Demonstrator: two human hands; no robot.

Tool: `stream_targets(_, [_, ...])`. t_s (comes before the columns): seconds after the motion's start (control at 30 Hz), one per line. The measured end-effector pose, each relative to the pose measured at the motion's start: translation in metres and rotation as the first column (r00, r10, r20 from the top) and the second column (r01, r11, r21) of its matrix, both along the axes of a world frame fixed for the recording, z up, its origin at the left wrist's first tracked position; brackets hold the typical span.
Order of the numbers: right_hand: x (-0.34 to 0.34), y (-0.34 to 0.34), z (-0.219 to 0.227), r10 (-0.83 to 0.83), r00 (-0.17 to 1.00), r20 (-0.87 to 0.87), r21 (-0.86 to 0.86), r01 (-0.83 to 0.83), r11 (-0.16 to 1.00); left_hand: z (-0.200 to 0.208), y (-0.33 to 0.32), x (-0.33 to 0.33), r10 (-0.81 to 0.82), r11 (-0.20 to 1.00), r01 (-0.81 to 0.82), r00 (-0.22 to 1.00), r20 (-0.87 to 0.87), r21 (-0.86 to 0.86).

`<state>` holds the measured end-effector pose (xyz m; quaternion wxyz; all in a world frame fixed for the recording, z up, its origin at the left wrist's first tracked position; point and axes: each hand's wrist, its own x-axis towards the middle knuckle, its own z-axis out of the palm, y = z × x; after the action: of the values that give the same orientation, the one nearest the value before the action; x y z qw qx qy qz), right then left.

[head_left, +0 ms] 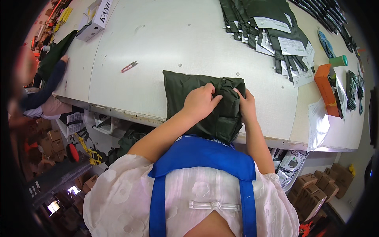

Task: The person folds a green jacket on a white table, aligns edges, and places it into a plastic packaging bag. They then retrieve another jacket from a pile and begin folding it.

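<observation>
Gently — I'd keep these folds even: the dark green cloth point(224, 114) lies over the front edge of the table point(150, 43), left hand point(203, 99) pinching a gathered fold, right hand point(246, 106) pinching its right side.

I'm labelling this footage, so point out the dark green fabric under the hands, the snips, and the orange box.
Fabric point(224, 111): head view, on its folded middle.
Snips point(128, 67): head view, on the red handles.
Orange box point(326, 86): head view, on its orange side.
</observation>
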<state>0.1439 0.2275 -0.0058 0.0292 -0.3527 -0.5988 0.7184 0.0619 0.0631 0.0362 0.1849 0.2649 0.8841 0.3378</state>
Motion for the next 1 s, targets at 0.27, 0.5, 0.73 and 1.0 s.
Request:
stream_targets(0.27, [0.002, 0.000, 0.024, 0.151, 0.988, 0.021, -0.054, -0.150, 0.987, -0.014, 0.005, 0.002, 0.095, 0.976, -0.133, 0.972, 0.213, 0.173])
stream_targets(0.5, [0.008, -0.018, -0.004, 0.108, 0.947, 0.303, 0.671, -0.292, 0.682, -0.014, 0.023, 0.029, 0.025, 0.964, -0.045, 0.997, 0.078, 0.261])
stream_targets(0.73, [0.001, 0.037, -0.092, -0.218, 0.958, 0.188, 0.236, 0.172, 0.957, -0.036, -0.012, 0.018, 0.015, 0.966, 0.047, 0.971, -0.238, 0.252])
stream_targets(1.0, [0.000, 0.027, -0.080, -0.412, 0.911, 0.018, -0.354, 0.391, 0.849, -0.080, -0.072, 0.058, -0.098, 0.519, -0.813, 0.250, 0.963, 0.263])
